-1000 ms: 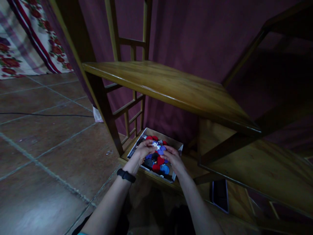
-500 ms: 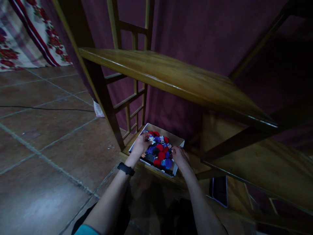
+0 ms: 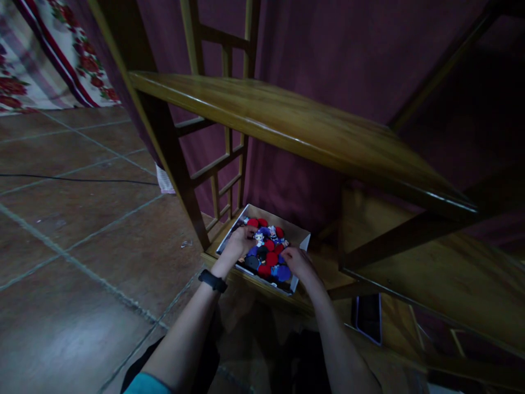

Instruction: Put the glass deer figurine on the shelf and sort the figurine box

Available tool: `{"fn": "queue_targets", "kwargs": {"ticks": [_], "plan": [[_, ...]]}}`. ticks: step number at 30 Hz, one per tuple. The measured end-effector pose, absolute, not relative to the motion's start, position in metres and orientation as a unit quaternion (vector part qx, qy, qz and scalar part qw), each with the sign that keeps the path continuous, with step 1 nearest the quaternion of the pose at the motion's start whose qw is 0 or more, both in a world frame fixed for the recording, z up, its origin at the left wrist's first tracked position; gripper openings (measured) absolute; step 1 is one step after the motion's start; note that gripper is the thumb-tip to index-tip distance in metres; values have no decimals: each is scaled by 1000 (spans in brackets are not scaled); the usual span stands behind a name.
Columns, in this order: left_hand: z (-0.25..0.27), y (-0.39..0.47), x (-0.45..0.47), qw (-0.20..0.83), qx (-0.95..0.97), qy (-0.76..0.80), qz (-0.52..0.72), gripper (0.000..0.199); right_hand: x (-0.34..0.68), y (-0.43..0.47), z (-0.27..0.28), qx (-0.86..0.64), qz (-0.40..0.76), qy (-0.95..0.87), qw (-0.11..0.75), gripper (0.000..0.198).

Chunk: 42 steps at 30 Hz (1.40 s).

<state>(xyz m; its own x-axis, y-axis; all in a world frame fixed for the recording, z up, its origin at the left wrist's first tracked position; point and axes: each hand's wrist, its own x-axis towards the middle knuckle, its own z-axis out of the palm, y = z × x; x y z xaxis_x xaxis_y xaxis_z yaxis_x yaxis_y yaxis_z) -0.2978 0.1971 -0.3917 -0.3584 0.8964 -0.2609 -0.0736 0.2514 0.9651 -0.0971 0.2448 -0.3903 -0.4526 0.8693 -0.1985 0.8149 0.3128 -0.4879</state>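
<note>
1. Right over the white-rimmed box [image 3: 303,243] now, on the low wooden shelf [image 3: 329,269], with both hands inside the rim!
2. In with the left hand [image 3: 240,243], fingers loosely curled, right by the white-and-purple figure [image 3: 259,237]; cannot tell whether gripping it.
3. Over with the right hand [image 3: 301,264], fingers bent close together above the red discs [image 3: 271,258]; cannot tell whether holding anything.
4. Already in the box: figure, red discs, a blue-purple disc [image 3: 283,273], a dark disc [image 3: 251,262].
5. Partway through, by the look of it: jumbled, overlapping, not yet in visible order.
</note>
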Motion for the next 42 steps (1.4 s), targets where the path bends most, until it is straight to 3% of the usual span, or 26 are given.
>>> {"fn": "queue_targets", "kwargs": {"ticks": [3, 8, 11, 15, 19, 23, 30, 36, 39, 42], "plan": [[-391, 197, -294, 499, 329, 621, 507, 34, -101, 239, -396, -467, 309, -827, 46, 23], [-397, 194, -296, 442, 445, 655, 422, 19, -109, 224, -394, -409, 302, -861, -28, 30], [-398, 188, -289, 431, 545, 655, 298, 28, -112, 217, -388, -388, 273, -878, -64, 33], [-395, 179, -272, 324, 626, 678, 210, 34, -111, 217, -380, -434, 203, -874, -81, 33], [-393, 176, -272, 299, 594, 702, 255, 16, -108, 219, -376, -494, 150, -854, -67, 34], [-390, 180, -291, 268, 545, 721, 335, 19, -106, 219, -376, -510, 129, -850, -32, 32], [-388, 182, -303, 272, 542, 737, 299, 25, -99, 237, -382, -492, 218, -839, 88, 33], [-383, 190, -301, 383, 492, 674, 397, 32, -117, 216, -383, -386, 223, -895, -3, 55], [-381, 190, -299, 336, 477, 712, 391, 30, -122, 202, -380, -367, 224, -899, -81, 53], [-387, 188, -292, 281, 495, 736, 367, 36, -121, 199, -376, -378, 224, -892, -101, 44]]}}
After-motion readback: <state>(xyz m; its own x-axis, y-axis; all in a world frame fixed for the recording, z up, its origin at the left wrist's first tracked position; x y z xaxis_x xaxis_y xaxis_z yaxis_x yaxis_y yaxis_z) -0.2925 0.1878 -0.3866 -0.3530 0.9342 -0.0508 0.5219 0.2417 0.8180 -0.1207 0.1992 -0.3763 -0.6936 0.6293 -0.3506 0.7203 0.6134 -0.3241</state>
